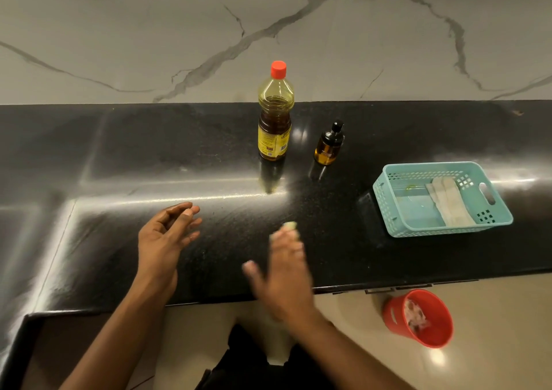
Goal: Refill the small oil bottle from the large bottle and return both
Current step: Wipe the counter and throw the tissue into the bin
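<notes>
Both bottles stood upright and capped near the back of the black worktop point(149, 150): the large bottle point(274, 114) with its red cap, and the small oil bottle point(328, 146) just to its right, apart from it. Neither hand touched them. The left hand point(162, 234) hovered with a loose, wide grip, holding nothing. The right hand point(285, 273) was blurred, with a pale smudge at its fingertips, so its grip could not be told. The step looked like the reach before uncapping. Next, probably, one hand would steady the small bottle while the other unscrewed its black top. A teal basket point(385, 201) sat to the right.
</notes>
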Motion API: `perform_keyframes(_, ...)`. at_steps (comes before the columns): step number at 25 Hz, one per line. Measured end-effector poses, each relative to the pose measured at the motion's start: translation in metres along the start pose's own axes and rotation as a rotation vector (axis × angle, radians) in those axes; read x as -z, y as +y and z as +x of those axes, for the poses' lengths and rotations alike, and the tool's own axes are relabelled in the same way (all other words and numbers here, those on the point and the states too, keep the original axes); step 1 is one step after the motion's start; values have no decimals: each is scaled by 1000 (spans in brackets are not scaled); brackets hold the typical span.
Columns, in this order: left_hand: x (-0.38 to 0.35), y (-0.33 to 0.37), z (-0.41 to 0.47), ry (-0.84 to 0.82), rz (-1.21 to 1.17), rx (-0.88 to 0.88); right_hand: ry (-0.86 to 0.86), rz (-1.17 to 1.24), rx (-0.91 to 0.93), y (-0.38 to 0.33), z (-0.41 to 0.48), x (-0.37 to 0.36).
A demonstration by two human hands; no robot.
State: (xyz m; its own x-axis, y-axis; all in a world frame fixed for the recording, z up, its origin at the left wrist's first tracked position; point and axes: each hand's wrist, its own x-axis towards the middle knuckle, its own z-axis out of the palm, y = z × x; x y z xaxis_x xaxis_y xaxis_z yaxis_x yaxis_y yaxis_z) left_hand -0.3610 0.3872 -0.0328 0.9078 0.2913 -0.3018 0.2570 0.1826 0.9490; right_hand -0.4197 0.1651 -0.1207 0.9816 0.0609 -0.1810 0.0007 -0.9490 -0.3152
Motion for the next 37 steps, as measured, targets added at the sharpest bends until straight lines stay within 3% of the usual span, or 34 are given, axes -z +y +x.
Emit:
perform_keyframes(2, -6, 3, 4, 3, 5, 0, -161, 25, 403, -85, -18, -28)
perform_keyframes(4, -13, 9, 6, -21, 11, -3, -378, -47, 650, -122, -17, -27)
perform_keyframes(5, -16, 13, 8, -30, 16, -10, -371, -68, 728, -117, -6, -20)
perform_keyframes(7, -17, 18, 12, -23, 19, -27, -230, -65, 647, -69, 26, -5)
perform_keyframes(11, 1, 21, 22, 32, 21, -47, -14, -171, -32, 94, 87, 54)
perform_keyframes(14, 23, 21, 21, 105, 4, -73, -21, -67, -340, 96, 116, 68)
perform_keyframes(16, 36, 17, 19, 144, -9, -76, 13, -55, -220, 24, 111, 37)
perform_keyframes(20, 48, 11, 16, 183, -31, -64, -187, 21, 494, -135, 27, -39)
perform_keyframes(23, 51, 14, 18, 182, -26, -66, -340, -72, 797, -158, 9, -43)
perform_keyframes(25, 55, 18, 20, 188, -28, -87, -244, -82, 742, -124, 50, -23)
perform_keyframes(29, 82, 13, 13, 227, -36, -96, -29, -133, 88, 5, 141, 35)
perform_keyframes(32, 100, 5, 7, 237, -40, -103, 17, -61, -240, 0, 155, 39)
perform_keyframes(34, 100, -2, 7, 228, -32, -91, -9, 24, -104, -69, 136, 10)
perform_keyframes(37, 91, -2, 10, 197, -77, -78, -155, 51, 468, -175, 73, -40)
